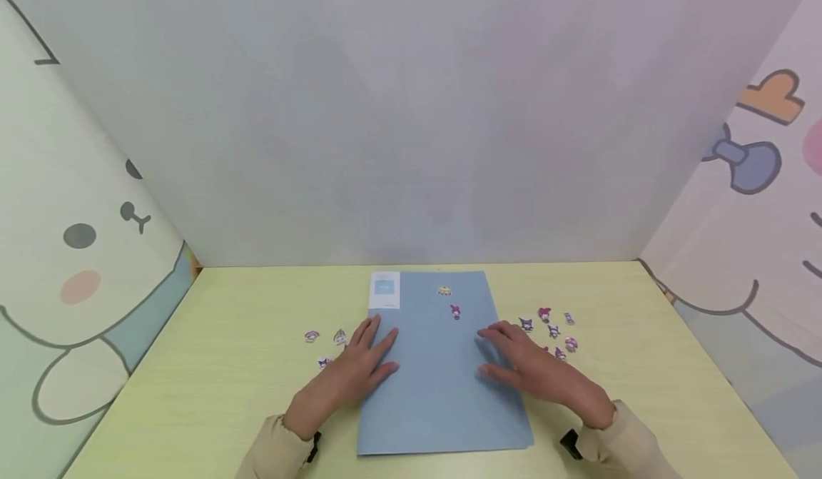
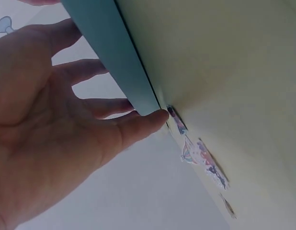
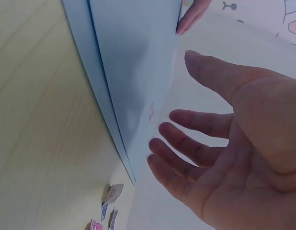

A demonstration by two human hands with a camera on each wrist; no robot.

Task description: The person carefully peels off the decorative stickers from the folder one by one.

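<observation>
A blue paper folder point(image 1: 443, 400) lies flat on the table, with a white label point(image 1: 384, 290) at its upper left corner. Two small cartoon stickers sit on its upper part: a yellowish one point(image 1: 444, 290) and a pink one point(image 1: 455, 312). My left hand point(image 1: 356, 368) rests on the folder's left edge, fingers spread and fairly straight. Over the right edge is my right hand point(image 1: 529, 365), its fingers loosely bent; in the right wrist view the hand point(image 3: 239, 143) holds nothing and its fingertips stand apart from the folder point(image 3: 133, 62).
Several loose cartoon stickers point(image 1: 554, 331) lie right of the folder, partly hidden by my right hand. More stickers point(image 1: 311, 336) lie on the left, near my left hand. A grey wall point(image 1: 411, 122) stands behind the pale yellow table point(image 1: 244, 315), and cartoon-printed panels flank it.
</observation>
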